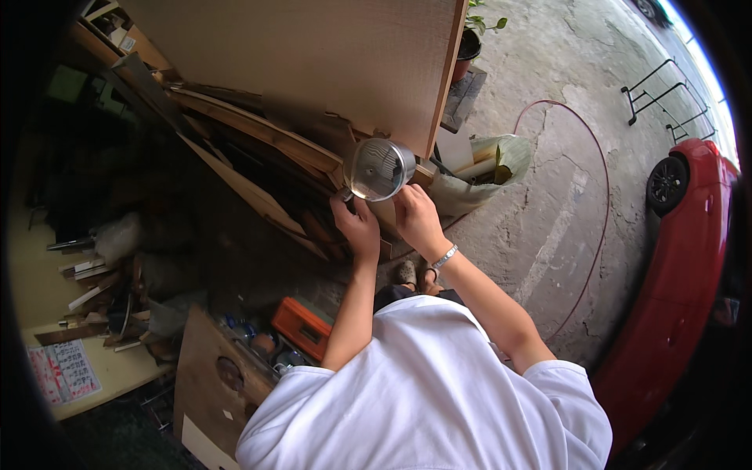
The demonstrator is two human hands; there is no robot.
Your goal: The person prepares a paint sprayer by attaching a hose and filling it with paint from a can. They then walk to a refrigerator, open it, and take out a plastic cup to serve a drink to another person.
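Both my hands hold up a shiny round metal vessel, like a small pot or mug, in front of me. Its round face is turned toward me and mirrors light and dark shapes; I cannot tell whether that is its inside, base or lid. My left hand is closed at its lower left, by a short dark part that looks like a handle. At the lower right, the fingers of my right hand pinch the rim. A metal-banded watch or bracelet circles my right wrist.
Leaning wooden boards stand just beyond the vessel. A pale sack and a potted plant are to their right. A hose curves over concrete near a red car. An orange case lies lower left.
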